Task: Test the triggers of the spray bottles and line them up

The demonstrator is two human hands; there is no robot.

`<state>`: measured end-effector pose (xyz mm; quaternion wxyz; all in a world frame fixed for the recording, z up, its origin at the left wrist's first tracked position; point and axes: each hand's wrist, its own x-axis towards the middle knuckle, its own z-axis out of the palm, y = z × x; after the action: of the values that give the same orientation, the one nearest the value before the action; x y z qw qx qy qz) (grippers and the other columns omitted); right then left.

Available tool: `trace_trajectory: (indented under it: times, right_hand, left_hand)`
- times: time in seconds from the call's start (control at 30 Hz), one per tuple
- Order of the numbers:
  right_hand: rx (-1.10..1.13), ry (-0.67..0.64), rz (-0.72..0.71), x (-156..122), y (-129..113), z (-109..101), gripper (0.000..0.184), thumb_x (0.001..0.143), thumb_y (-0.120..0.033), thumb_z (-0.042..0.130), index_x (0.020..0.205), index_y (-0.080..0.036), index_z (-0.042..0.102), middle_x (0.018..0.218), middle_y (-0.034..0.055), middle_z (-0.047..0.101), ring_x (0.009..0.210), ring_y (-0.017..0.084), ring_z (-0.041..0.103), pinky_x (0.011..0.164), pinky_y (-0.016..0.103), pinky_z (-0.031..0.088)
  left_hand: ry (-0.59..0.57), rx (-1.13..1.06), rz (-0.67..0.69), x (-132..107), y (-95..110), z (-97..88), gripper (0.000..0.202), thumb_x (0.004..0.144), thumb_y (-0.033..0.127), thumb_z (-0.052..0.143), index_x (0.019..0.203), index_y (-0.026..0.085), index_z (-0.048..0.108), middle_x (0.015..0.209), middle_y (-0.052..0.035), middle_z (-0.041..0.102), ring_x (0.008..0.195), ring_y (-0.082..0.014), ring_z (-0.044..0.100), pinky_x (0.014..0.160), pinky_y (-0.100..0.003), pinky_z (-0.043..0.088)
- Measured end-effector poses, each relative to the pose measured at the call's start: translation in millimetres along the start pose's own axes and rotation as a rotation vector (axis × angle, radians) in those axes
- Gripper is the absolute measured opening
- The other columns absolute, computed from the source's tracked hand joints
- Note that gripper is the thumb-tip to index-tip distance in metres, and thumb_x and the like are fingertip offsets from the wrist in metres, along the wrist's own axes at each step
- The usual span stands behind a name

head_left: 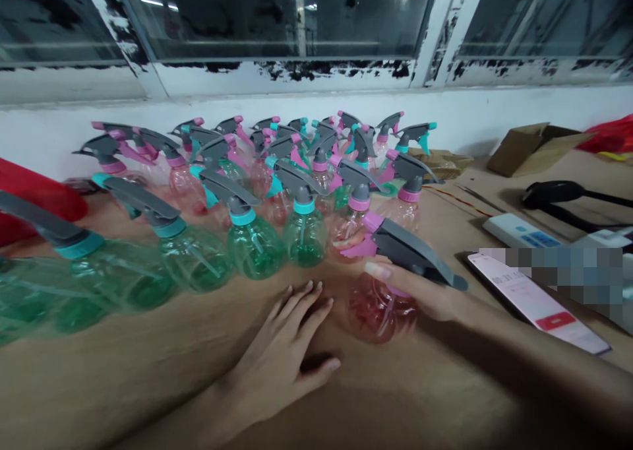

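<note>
My right hand [430,288] is closed around the neck of a pink spray bottle [378,315], just below its grey and pink trigger head. The bottle stands a little tilted on the table and its clear body shows below my fingers. My left hand [281,354] lies open on the tabletop, fingers spread, to the left of that bottle and holding nothing. Beyond my left fingertips stand green spray bottles with turquoise collars, among them a round green bottle [257,249] and a smaller-looking green bottle [305,239].
Several more pink and green spray bottles crowd the back, along the white wall [54,130]. To the right lie a phone [534,301] showing a timer, a white device [521,231], a black cabled object [554,192] and an open cardboard box [531,150]. Red material [37,196] sits at left.
</note>
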<state>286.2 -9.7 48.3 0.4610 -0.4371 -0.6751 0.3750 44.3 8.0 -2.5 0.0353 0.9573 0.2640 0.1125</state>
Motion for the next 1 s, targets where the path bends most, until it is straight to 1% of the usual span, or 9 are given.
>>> trace_trajectory:
  times: [0.13,0.3,0.4,0.47,0.57,0.63,0.73,0.9,1.0]
  right_hand:
    - [0.103,-0.04,0.043,0.9,-3.8,1.9,0.028,0.087,-0.046,0.053,0.1,-0.026,0.069,0.101,0.0032,0.07,0.103,0.022,0.062,0.088,0.035,0.05]
    - [0.063,0.021,0.067,0.2,-0.7,0.1,0.025,0.084,-0.044,0.059,0.098,-0.025,0.067,0.091,0.0018,0.067,0.093,0.019,0.062,0.09,0.036,0.048]
    - [0.048,0.017,0.046,0.8,-0.9,-1.2,0.023,0.086,-0.044,0.057,0.096,-0.026,0.067,0.091,0.0013,0.066,0.087,0.018,0.061,0.088,0.035,0.049]
    - [0.029,0.014,0.027,1.5,-1.4,-1.5,0.022,0.087,-0.042,0.056,0.098,-0.027,0.067,0.093,0.0013,0.066,0.084,0.018,0.061,0.087,0.035,0.049]
    - [-0.002,0.025,0.005,1.9,-0.8,-1.7,0.023,0.087,-0.04,0.057,0.105,-0.028,0.066,0.089,0.001,0.066,0.08,0.017,0.061,0.083,0.035,0.049]
    - [0.0,0.027,-0.003,1.7,0.4,-2.0,0.023,0.088,-0.038,0.056,0.106,-0.028,0.066,0.089,0.0007,0.066,0.08,0.017,0.061,0.083,0.034,0.049]
    - [0.005,0.019,0.003,1.4,1.5,-2.5,0.019,0.089,-0.034,0.055,0.104,-0.028,0.066,0.092,0.0006,0.067,0.086,0.017,0.062,0.087,0.035,0.048]
    - [0.01,0.015,-0.007,1.7,0.5,-2.3,0.02,0.089,-0.035,0.055,0.104,-0.029,0.066,0.097,0.0007,0.067,0.09,0.019,0.062,0.088,0.036,0.048]
    - [0.009,0.013,0.033,0.6,2.8,-2.1,0.02,0.089,-0.036,0.055,0.104,-0.029,0.066,0.09,0.0006,0.065,0.085,0.018,0.06,0.086,0.036,0.047]
  left_hand:
    - [0.007,0.008,0.0,-0.8,0.6,-0.6,0.061,0.09,0.05,0.052,0.139,0.017,0.037,0.148,-0.0119,0.031,0.136,-0.0284,0.027,0.107,-0.048,0.029]
    - [-0.003,0.026,0.002,0.0,0.8,-1.1,0.057,0.091,0.049,0.051,0.136,0.016,0.042,0.148,-0.0129,0.031,0.135,-0.0294,0.028,0.105,-0.049,0.032]
    - [-0.007,0.034,0.016,0.4,1.0,-1.3,0.056,0.091,0.049,0.051,0.136,0.015,0.042,0.147,-0.014,0.033,0.135,-0.0294,0.028,0.105,-0.049,0.032]
    - [-0.004,0.033,0.015,0.3,1.2,-1.5,0.056,0.091,0.049,0.051,0.136,0.015,0.042,0.147,-0.0139,0.033,0.135,-0.0291,0.029,0.105,-0.049,0.033]
    - [0.001,0.028,-0.001,0.0,1.2,-1.7,0.056,0.091,0.049,0.051,0.136,0.017,0.041,0.148,-0.0129,0.031,0.135,-0.0285,0.029,0.105,-0.049,0.033]
    - [-0.003,0.029,-0.005,0.1,0.8,-1.7,0.056,0.091,0.049,0.051,0.137,0.017,0.041,0.148,-0.0127,0.031,0.135,-0.0285,0.029,0.105,-0.049,0.033]
    - [-0.003,0.029,-0.001,0.5,-0.2,-1.4,0.056,0.091,0.048,0.052,0.136,0.017,0.042,0.148,-0.0127,0.031,0.135,-0.0288,0.029,0.105,-0.048,0.033]
    - [0.0,0.021,0.003,-0.1,0.3,-1.6,0.056,0.091,0.049,0.051,0.136,0.016,0.042,0.148,-0.0133,0.032,0.135,-0.0292,0.028,0.105,-0.049,0.032]
    - [0.007,0.012,0.002,-0.1,0.7,-1.5,0.056,0.092,0.048,0.051,0.136,0.016,0.041,0.148,-0.0126,0.031,0.135,-0.0287,0.028,0.105,-0.048,0.032]
